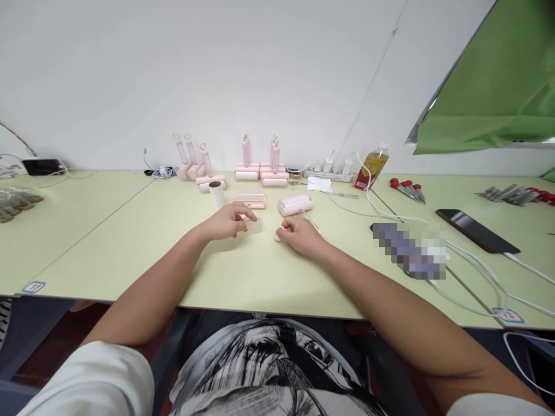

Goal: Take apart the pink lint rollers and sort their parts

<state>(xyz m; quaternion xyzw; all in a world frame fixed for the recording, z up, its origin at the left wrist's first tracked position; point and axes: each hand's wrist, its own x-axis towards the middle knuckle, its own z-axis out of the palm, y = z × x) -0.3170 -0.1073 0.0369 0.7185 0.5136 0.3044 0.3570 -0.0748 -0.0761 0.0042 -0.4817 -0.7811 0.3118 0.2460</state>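
Closest: black-and-white printed T-shirt [269,370], below the near edge of the pale green desk [130,242]. Mid-desk, my left hand [225,222] pinches a small clear plastic piece [255,225]. My right hand [300,235], fingers curled tight, grips a small pink plastic part [278,234]. Behind them: pink rectangular plastic case [295,203], white paper roll [216,193]. Far edge: row of pink plastic handles [260,159].

Pale-green table [108,242] with pink roller parts [295,203], phone [477,230], bottle [372,164].

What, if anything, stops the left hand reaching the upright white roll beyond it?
Probably nothing, so yes: the left hand lies just short of the white roll, with bare table between, though it holds a small clear piece.
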